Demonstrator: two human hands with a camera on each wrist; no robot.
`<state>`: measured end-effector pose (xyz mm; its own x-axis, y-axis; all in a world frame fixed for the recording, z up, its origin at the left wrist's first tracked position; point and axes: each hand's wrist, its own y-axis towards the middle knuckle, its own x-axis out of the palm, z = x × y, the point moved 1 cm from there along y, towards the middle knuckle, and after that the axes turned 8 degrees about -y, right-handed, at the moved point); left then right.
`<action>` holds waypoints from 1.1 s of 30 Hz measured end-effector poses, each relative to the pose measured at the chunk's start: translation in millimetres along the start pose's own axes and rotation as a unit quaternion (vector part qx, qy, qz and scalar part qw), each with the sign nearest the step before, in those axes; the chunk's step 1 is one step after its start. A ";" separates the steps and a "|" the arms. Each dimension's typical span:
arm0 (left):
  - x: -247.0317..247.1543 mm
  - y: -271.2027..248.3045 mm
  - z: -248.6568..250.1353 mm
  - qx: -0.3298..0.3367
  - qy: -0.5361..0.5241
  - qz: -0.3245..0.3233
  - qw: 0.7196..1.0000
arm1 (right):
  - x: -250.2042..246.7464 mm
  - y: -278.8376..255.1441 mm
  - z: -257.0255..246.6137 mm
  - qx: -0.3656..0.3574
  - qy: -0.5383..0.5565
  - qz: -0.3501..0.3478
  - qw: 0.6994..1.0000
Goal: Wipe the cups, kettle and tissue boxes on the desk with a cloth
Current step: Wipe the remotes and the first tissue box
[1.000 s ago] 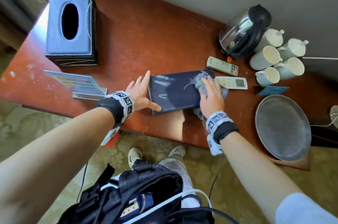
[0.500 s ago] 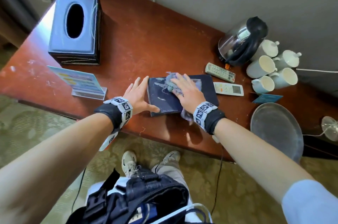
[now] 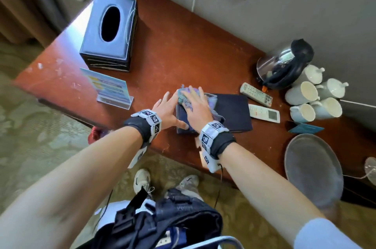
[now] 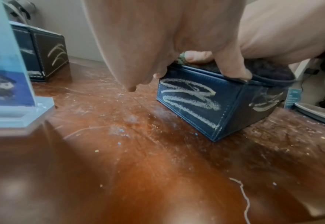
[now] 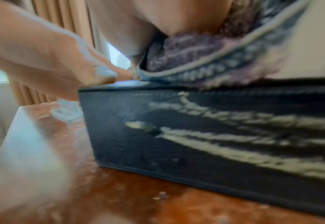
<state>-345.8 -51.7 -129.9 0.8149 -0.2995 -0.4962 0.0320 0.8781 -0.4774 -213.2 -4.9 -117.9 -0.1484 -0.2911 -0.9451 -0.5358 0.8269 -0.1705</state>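
The flat tissue box (image 3: 230,112) looks light and slide-prone; left hand (image 3: 165,109) braces its end, fingers straight; right hand (image 3: 196,106) presses the soft cloth (image 3: 184,96) flat.

— What colour is the box (image 3: 234,110) you're wiping?
— Dark navy, with pale chalky scribbles on its sides. Your cloth (image 3: 184,97) is mottled purple and blue-grey. The desk (image 3: 183,49) is reddish-brown; the cups (image 3: 301,93) are cream.
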 end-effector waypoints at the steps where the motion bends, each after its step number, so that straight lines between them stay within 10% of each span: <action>1: 0.4 0.2 -0.4 -0.006 -0.003 0.001 1.000 | -3.4 1.3 6.8 -0.005 -0.014 -0.010 1.000; 6: -0.5 -0.1 -0.6 -0.044 -0.018 0.000 0.999 | -28.3 15.7 57.6 0.133 -0.030 -0.006 0.991; 14: 2.5 6.5 -11.1 0.015 0.013 0.004 1.000 | -0.4 9.2 26.5 -0.022 -0.016 -0.026 0.999; 23: -0.1 -2.1 -6.0 0.078 0.159 -0.015 0.984 | -33.3 -26.8 133.0 0.233 0.015 0.065 0.970; 33: -6.2 -2.5 -8.5 0.068 0.106 -0.003 0.992 | 21.0 -58.8 27.3 -0.061 0.015 0.033 0.997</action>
<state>-355.9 -55.2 -131.8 0.6743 -0.3641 -0.6424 0.1255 0.9138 -0.3862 -162.2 -46.5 -135.4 -0.2101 -0.2537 -0.9442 -0.6216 0.7801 -0.0713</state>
